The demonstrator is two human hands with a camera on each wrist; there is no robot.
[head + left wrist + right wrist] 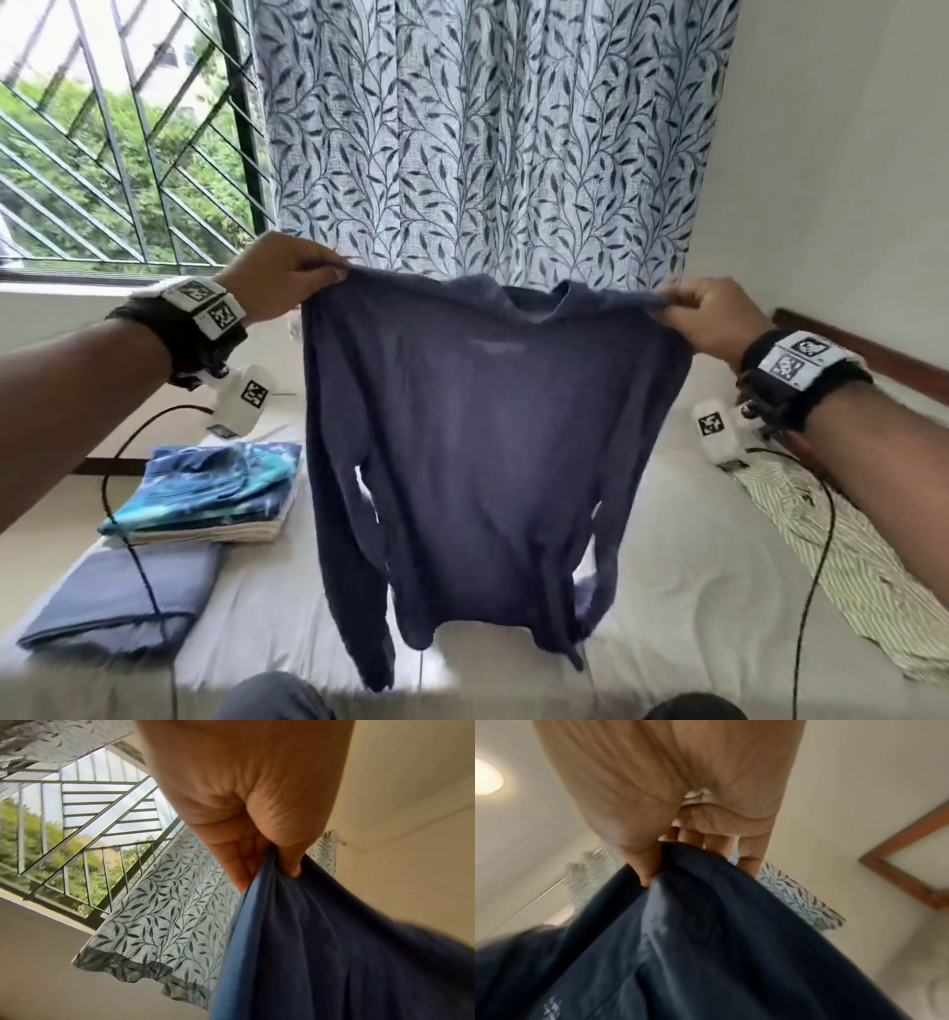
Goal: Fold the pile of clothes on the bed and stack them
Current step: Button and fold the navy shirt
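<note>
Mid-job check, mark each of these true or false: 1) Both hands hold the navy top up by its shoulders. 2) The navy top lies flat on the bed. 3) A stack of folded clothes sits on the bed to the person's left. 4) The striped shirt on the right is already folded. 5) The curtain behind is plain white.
1) True: the left hand and right hand each pinch a shoulder of the navy top.
2) False: it hangs in the air above the bed.
3) True: the folded stack sits there.
4) False: the striped shirt lies spread out, unfolded.
5) False: the curtain has a dark leaf print.
</note>
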